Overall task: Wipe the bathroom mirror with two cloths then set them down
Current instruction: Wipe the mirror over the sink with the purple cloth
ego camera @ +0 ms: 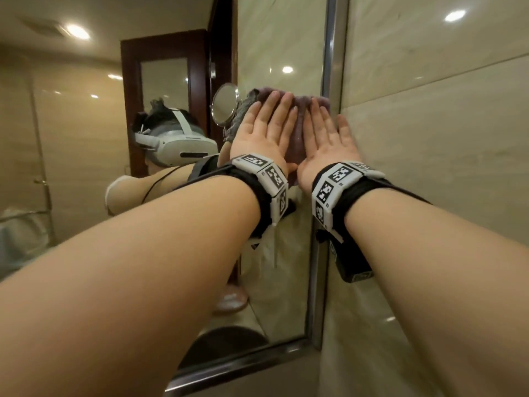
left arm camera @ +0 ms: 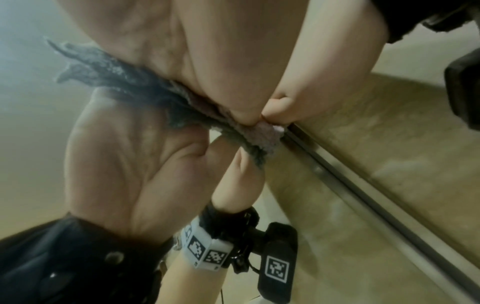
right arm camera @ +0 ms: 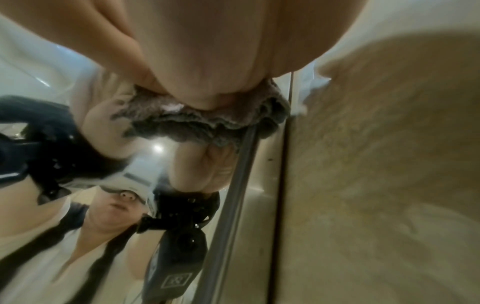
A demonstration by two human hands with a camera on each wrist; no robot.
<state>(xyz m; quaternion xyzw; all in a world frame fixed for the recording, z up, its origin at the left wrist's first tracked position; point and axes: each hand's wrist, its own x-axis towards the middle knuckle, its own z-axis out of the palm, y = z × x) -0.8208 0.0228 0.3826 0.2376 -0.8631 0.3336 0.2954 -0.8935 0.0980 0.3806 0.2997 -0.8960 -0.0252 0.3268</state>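
Mirror [ego camera: 286, 267] takes up the left side, its metal frame [ego camera: 332, 67] butting against the beige tiled wall [ego camera: 429, 110] on its right. Left hand [ego camera: 263, 133] and right hand [ego camera: 326, 138] sit side by side just left of the frame, fingers straight, palms flat, pressing the cloths onto the glass. Purple cloth [ego camera: 297, 130] under both hands reaches the frame; grey cloth [ego camera: 242, 113] sticks out on the far side from the frame.

Head view faces the mirror [ego camera: 286, 267]; wrist views press close, sharing its frame [left arm camera: 363, 195].
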